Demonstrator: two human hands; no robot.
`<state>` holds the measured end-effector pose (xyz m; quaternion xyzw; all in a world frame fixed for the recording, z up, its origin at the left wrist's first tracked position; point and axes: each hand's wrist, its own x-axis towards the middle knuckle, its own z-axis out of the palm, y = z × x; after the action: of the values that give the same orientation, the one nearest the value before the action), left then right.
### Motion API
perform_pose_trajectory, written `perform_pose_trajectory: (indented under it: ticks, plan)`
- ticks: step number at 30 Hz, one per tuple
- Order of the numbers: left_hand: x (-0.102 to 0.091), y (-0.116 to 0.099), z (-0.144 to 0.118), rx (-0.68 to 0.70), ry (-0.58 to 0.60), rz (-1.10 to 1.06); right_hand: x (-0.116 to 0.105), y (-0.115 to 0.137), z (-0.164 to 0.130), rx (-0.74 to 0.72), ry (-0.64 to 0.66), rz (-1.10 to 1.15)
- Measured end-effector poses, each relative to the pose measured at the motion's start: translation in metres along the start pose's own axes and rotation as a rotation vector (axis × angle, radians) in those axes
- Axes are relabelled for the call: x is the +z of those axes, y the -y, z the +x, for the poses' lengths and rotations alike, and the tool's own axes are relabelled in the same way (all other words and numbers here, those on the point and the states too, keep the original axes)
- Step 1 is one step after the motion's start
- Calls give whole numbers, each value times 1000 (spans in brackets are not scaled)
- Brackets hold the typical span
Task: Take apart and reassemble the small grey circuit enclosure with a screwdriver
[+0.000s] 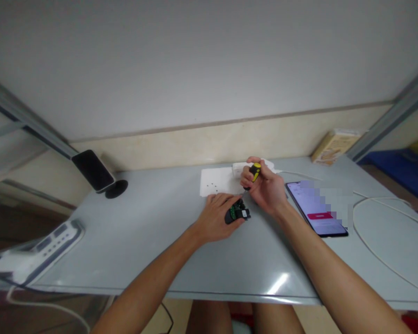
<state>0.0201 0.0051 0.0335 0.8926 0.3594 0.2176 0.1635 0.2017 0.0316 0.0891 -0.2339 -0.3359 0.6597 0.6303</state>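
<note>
Here, screwdriver (254, 172) in right grip (264, 188), above gadget (237, 214).

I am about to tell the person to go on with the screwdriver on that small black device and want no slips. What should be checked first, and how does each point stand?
1. Left hand steadies the small black device on the table: ok.
2. Right hand grips the yellow-and-black screwdriver: ok.
3. Screwdriver tip seated in a screw: cannot tell, the tip is hidden.
4. Green circuit board exposed at the device's open side, fingers close to it: not ok.
5. Phone lies flat beside the right forearm, apart from it: ok.
6. White sheet behind the hands carries small dark specks, perhaps screws: cannot tell.
</note>
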Motion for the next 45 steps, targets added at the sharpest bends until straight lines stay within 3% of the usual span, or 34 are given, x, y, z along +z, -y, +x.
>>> perform_pose_trajectory:
  ticks: [15,29,39,45]
  plan:
    - [1,-1,0,-18,-42,13,-1,-2,0,66,16,3]
    - [2,-3,0,-42,-77,0,1,-1,-2,30,5,-20]
    - [6,3,1,-76,-185,-3,1,6,1,-18,-66,50]
    - [-3,4,0,-123,-207,23,-17,18,6,-146,-122,65]
